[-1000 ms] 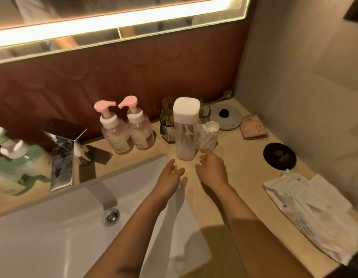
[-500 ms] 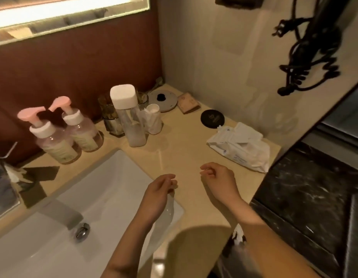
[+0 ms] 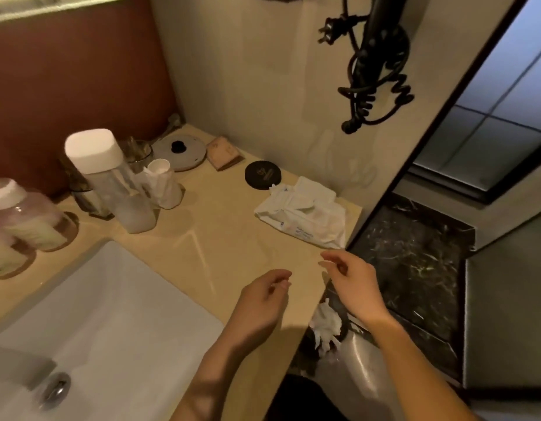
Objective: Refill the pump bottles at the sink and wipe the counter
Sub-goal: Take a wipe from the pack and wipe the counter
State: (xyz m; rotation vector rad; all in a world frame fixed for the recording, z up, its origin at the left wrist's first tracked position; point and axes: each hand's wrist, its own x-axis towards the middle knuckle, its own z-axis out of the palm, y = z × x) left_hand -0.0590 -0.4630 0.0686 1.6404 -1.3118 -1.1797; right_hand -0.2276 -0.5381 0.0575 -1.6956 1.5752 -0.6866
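Two bare hands, nearest the camera, both empty: left hand (image 3: pixel 263 296) over the counter's front edge just right of the sink, fingers loosely curled with thumb close to forefinger, nothing between them; right hand (image 3: pixel 351 284) past the counter's front right corner, fingers likewise slack and slightly apart. One sink (image 3: pixel 111 314), white, smooth, rectangular with rounded corners, a shiny metal drain (image 3: pixel 55 390) at its floor. One bin (image 3: pixel 358 354) below the counter edge, grey liner, crumpled white tissue (image 3: pixel 325 326) inside. One counter (image 3: pixel 220 247), beige polished stone, faintly streaked with reflected light. One wipes pack (image 3: pixel 302 220), soft white plastic, creased, flap lifted, lying near the counter's right end. Two pump bottles (image 3: pixel 29 220), clear rounded plastic with white collars and pale labels, at the far left beside the sink; their pump heads are cut off by the frame. One tall bottle (image 3: pixel 111 183), clear with a blocky white cap, blurred. One small white-topped container (image 3: pixel 163 183), wrapped in crinkled film, just beside it. One black round disc (image 3: pixel 263 174), matte, flat. One pinkish square packet (image 3: pixel 225 153). One grey round lid (image 3: pixel 179 151) with a black knob. Walls: red-brown panel (image 3: pixel 66 71) behind, beige plaster at right carrying one black hair dryer (image 3: pixel 375 56) with coiled cord. Dark veined marble floor (image 3: pixel 409 253) beyond.
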